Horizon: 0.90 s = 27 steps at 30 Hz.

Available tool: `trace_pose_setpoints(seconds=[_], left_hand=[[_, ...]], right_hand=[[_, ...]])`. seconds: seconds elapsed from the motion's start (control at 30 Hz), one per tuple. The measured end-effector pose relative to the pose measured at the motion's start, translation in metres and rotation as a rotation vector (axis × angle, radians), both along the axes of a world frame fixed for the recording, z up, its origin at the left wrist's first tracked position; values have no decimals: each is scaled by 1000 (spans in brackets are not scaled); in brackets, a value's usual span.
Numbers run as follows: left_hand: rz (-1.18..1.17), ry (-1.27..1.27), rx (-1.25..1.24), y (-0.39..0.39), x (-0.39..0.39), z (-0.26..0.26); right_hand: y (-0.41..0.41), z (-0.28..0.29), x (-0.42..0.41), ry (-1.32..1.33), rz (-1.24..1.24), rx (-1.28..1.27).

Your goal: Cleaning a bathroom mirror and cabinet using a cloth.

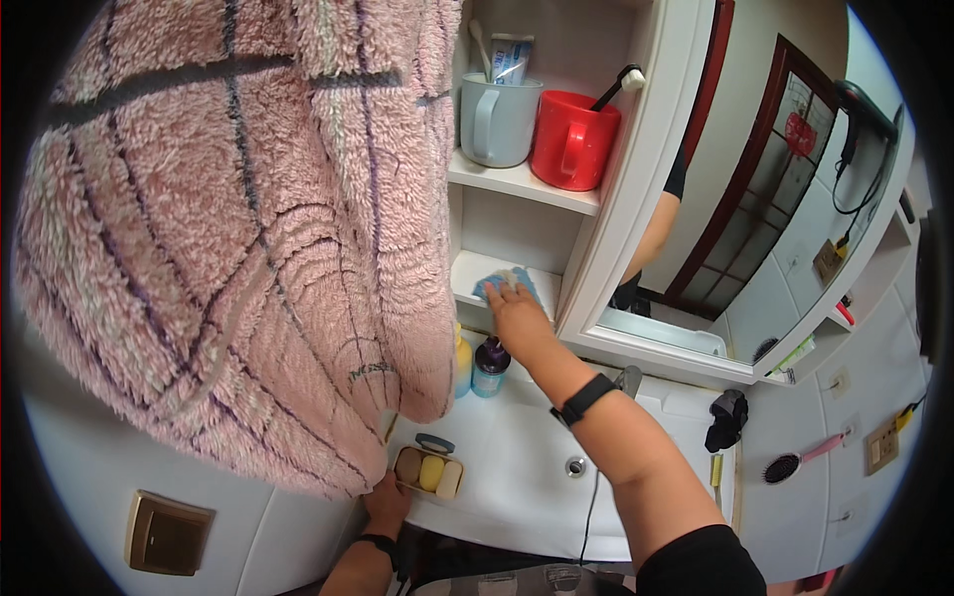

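My right hand (519, 316) presses a blue and whitish cloth (531, 281) flat onto the lower shelf (468, 270) of a white wall cabinet. The fingers are spread over the cloth. My left hand (387, 501) is at the left front corner of the white washbasin (514, 477), beside a soap dish with several soap bars (431, 472). The towel's edge partly covers its fingers, so their pose is unclear. A purple-topped pump bottle (490, 369) stands below my right wrist, next to a yellow and blue bottle (463, 361).
A large pink towel (223, 223) hangs close on the left. A grey mug (501, 123) and a red mug (577, 141) hold brushes on the upper shelf. Right of them is a mirror (734, 171). A faucet (630, 378) and black cloth (727, 421) sit at the basin's back and right.
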<state>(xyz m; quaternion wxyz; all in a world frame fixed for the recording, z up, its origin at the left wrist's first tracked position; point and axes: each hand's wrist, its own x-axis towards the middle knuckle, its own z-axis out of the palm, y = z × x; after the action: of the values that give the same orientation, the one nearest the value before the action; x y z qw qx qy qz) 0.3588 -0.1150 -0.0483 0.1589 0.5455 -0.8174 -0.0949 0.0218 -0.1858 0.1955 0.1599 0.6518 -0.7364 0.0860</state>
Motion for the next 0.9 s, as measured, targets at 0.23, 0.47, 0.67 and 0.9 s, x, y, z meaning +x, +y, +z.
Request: trace_pose_setpoints(seconds=[0.23, 0.47, 0.67, 0.9], left_hand=[[65, 51, 227, 1, -7, 17], [72, 24, 198, 2, -8, 18], [68, 42, 178, 2, -4, 22], [55, 54, 214, 3, -12, 28]], right_hand=[[-62, 8, 30, -289, -41, 61], [-56, 24, 26, -341, -62, 157], [-25, 21, 2, -241, -397, 212], [-21, 36, 6, -335, -611, 108]])
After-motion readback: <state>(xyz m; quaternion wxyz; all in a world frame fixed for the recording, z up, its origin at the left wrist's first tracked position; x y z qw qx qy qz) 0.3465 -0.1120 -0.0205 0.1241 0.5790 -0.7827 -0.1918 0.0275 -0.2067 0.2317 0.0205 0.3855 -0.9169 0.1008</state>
